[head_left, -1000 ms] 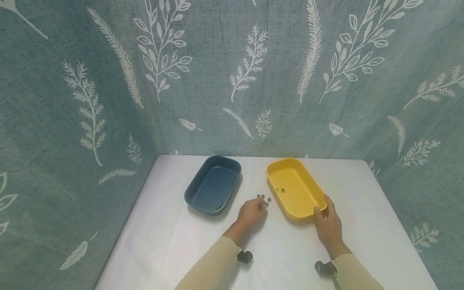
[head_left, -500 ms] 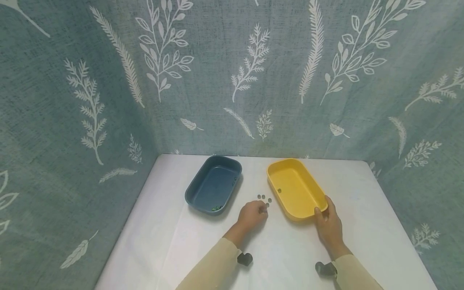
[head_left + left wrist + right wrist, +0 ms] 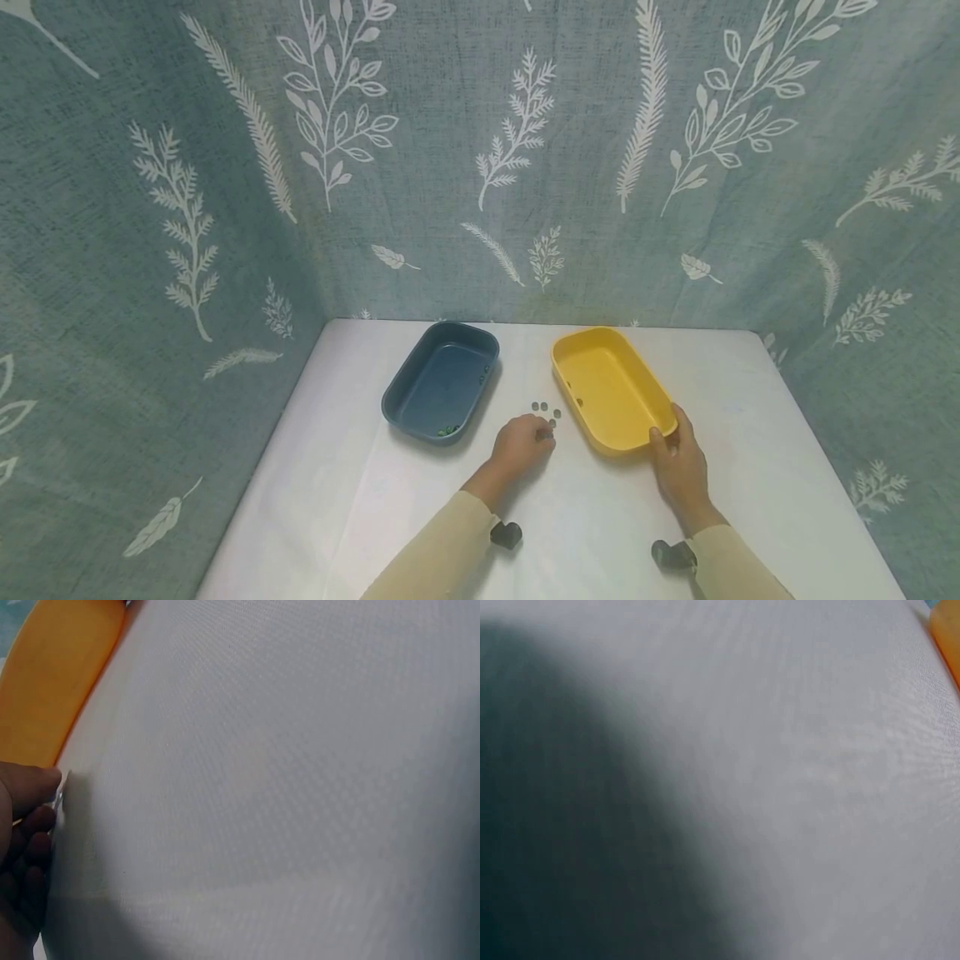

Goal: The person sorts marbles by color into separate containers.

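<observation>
My right hand [image 3: 681, 475] grips the near right corner of a yellow tray [image 3: 617, 453], thumb at the rim and fingers along the outer side. Two small marbles [image 3: 580, 402] lie inside by its left wall. Between the trays, my left hand [image 3: 522, 442] is low over the table with its fingers curled. In the left wrist view its thumb [image 3: 30, 786] and fingers seem to pinch a small shiny, clear marble [image 3: 59, 799], mostly hidden. Several grey-green marbles [image 3: 544, 407] lie just beyond those fingertips. The right wrist view shows only cloth and a bit of yellow tray [image 3: 949, 634].
A dark blue tray [image 3: 392, 414] stands at the left, with several green marbles [image 3: 447, 431] in its near corner and a few by its right wall. White cloth covers the table [image 3: 585, 533]. Patterned curtains [image 3: 420, 167] hang behind and at both sides.
The marbles in the yellow tray have rolled about along its left side. My left fingertips have drawn back slightly from the loose marbles. The right hand keeps its place on the tray.
</observation>
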The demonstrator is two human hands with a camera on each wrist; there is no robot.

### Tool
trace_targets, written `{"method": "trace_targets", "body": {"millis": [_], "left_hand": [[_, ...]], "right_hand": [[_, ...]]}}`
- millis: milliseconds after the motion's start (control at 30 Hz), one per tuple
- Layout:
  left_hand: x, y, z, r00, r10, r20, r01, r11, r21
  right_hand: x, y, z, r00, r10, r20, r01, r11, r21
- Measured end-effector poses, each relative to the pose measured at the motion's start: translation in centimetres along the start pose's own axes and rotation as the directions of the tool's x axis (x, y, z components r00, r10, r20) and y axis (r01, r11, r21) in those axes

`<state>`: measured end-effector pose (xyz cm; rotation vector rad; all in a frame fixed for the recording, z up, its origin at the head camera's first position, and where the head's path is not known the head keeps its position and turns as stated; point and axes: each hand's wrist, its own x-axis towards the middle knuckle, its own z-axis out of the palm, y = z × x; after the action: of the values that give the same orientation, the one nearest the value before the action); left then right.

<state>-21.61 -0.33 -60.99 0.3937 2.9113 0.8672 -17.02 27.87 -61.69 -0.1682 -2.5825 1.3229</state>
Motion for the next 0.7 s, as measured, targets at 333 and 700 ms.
{"method": "trace_targets", "body": {"millis": [333, 700], "left_hand": [[-0.11, -0.16, -0.14, 0.999, -0.006, -0.032, 0.002, 0.995, -0.104], [0.38, 0.27, -0.57, 0.999, -0.032, -0.023, 0.027, 0.979, -0.200]], "right_hand": [[0.07, 0.24, 0.20, 1.000, -0.019, -0.011, 0.019, 1.000, 0.004], [0.17, 0.29, 0.14, 1.000, -0.019, -0.018, 0.019, 1.000, -0.009]]}}
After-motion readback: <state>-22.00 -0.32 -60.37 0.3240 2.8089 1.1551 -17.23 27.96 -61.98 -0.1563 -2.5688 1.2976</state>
